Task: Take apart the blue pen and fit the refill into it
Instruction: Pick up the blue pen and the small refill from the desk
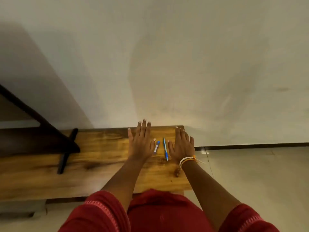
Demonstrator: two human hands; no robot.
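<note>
Sleeves (100, 213) in red frame the view; beyond them both hands lie flat on the wooden desk (100, 148), fingers spread, holding nothing. Between left hand (142, 143) and right hand (182, 146) lie the refill (156, 147) and blue pen (165, 149), untouched.

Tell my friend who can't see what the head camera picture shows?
Two open hands, left hand and right hand, lie flat on a wooden bench, with a blue pen and a shorter blue-and-white pen piece between them.
</note>
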